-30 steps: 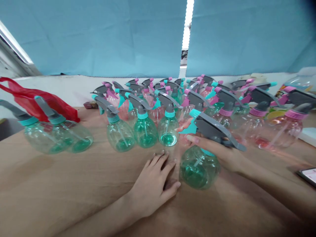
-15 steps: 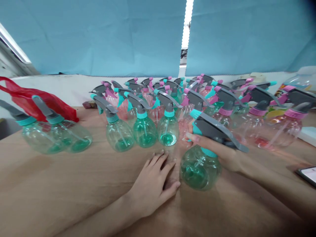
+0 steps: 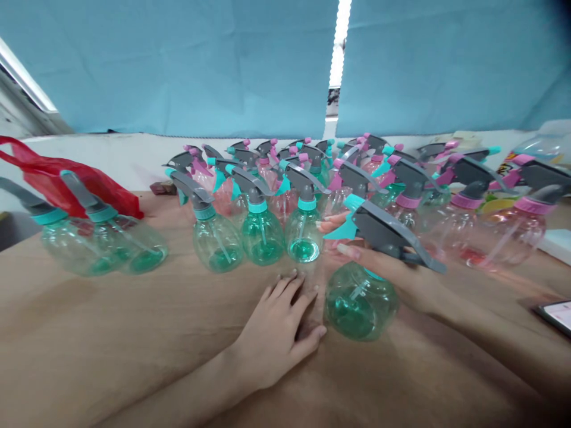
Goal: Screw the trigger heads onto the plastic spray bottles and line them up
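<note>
My right hand (image 3: 388,267) is round the neck of a green spray bottle (image 3: 360,303), its thumb on the near side and its fingertips stretched past the turquoise trigger. The bottle has a grey head and a little liquid inside. It leans slightly; whether its base touches the table cannot be made out. My left hand (image 3: 279,336) lies flat on the wooden table (image 3: 178,333), fingers spread, just left of that bottle and holding nothing. Beyond my hands stand three green spray bottles in a row, the nearest to my right hand being the one with a bright base (image 3: 304,238).
Several pink and green spray bottles (image 3: 506,238) crowd the back and right. Two green bottles (image 3: 138,249) stand at the left before a red plastic bag (image 3: 84,178). A phone (image 3: 557,315) lies at the right edge. A blue sheet (image 3: 178,65) hangs behind.
The fingers of my right hand have straightened off the trigger and now point forward. The held bottle has shifted very slightly. My left hand stays in place.
</note>
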`<action>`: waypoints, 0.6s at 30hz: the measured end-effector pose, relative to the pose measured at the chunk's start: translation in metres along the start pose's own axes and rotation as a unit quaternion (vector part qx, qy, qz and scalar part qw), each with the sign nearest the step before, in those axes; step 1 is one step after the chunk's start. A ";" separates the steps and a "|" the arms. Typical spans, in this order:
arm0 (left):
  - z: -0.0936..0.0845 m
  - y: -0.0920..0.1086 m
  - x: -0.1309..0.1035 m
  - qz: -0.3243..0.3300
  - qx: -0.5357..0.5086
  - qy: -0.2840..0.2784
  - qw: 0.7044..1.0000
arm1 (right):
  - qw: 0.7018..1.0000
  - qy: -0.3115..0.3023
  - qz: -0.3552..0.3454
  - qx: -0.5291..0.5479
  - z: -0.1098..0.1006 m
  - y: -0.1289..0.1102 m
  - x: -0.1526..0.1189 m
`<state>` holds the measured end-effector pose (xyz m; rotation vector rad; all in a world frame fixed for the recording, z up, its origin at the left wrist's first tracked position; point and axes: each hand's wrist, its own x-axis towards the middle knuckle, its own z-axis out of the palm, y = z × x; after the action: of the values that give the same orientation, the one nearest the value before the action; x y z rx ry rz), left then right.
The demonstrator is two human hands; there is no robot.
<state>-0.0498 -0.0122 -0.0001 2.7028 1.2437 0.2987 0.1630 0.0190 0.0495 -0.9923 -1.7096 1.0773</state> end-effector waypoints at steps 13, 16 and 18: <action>0.000 0.000 -0.001 -0.003 0.002 -0.013 1.000 | 0.998 0.015 -0.056 0.030 0.002 -0.008 0.003; -0.001 -0.001 -0.001 -0.003 0.001 -0.015 1.000 | 0.998 0.020 -0.049 0.016 0.001 -0.007 0.002; -0.001 -0.001 0.000 -0.003 0.003 -0.016 1.000 | 1.000 0.012 -0.029 0.003 0.001 -0.008 0.002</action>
<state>-0.0504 -0.0115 0.0006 2.6981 1.2449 0.2516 0.1604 0.0182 0.0569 -0.9425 -1.7056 1.0283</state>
